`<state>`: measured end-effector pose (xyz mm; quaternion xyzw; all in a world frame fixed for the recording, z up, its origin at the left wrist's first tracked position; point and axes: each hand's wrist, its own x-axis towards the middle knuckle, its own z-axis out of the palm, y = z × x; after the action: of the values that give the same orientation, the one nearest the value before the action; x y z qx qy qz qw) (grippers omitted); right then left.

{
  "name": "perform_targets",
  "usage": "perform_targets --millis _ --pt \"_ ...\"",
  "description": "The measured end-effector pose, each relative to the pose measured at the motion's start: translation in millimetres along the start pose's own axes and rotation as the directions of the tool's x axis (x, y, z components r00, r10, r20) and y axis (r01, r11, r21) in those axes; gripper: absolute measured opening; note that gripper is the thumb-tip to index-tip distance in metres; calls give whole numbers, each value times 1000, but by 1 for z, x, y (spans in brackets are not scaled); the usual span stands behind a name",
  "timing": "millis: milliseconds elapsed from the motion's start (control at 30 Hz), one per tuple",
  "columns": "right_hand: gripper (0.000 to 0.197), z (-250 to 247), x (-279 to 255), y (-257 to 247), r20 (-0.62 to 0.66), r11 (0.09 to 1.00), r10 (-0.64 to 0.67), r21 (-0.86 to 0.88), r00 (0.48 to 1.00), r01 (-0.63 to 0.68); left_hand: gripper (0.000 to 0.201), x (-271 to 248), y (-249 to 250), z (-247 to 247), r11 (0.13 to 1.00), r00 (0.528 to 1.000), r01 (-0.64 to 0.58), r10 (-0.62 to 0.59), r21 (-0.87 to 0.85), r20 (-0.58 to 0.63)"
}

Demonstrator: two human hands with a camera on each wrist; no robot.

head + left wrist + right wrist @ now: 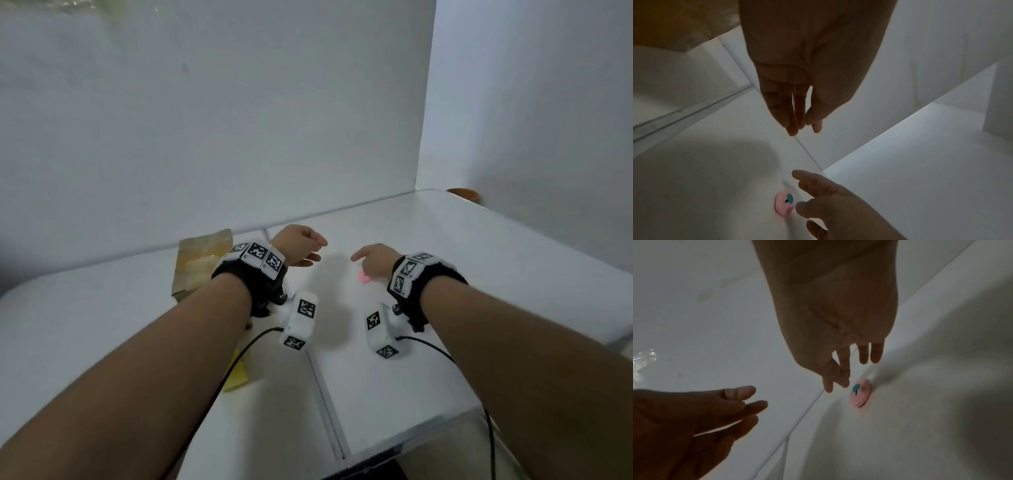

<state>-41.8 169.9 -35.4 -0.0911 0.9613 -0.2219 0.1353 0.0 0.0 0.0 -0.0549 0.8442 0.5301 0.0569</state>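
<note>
A small round pink object [363, 277] with a teal mark lies flat on the white table [479, 260]; the wrist views show it as a disc [784, 203] [859, 393]. My right hand [359, 257] hovers just above and left of it, fingers extended downward and holding nothing [846, 371]. My left hand [313, 251] floats a little to the left with relaxed, empty fingers [803, 128]. The two hands face each other with a gap between them. Both wrists carry black bands with white marker blocks.
A crinkled tan plastic packet [202, 263] lies behind my left wrist, against the back board. A yellow scrap [236, 375] shows under my left forearm. A terracotta bowl [462, 194] sits at the far right corner. A seam [322, 387] runs down the table.
</note>
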Motion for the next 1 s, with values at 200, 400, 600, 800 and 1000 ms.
perform_targets --millis 200,400,600,800,1000 --pt "44 11 2 14 44 1000 17 -24 999 -16 24 9 1 9 999 999 19 -20 -32 -25" --pt "41 17 3 19 -46 995 95 4 994 -95 24 9 3 13 995 1000 -1 -2 -100 -30" --pt "19 17 -12 6 -63 961 140 250 988 -120 24 -4 10 13 995 994 -96 94 -31 -54" --pt "12 18 -30 -44 32 743 -61 669 998 24 22 -31 19 -21 956 967 -208 233 208 -104" --pt "30 26 -50 -102 134 542 -153 840 979 -30 21 -70 4 -86 985 954 -172 171 19 -246"
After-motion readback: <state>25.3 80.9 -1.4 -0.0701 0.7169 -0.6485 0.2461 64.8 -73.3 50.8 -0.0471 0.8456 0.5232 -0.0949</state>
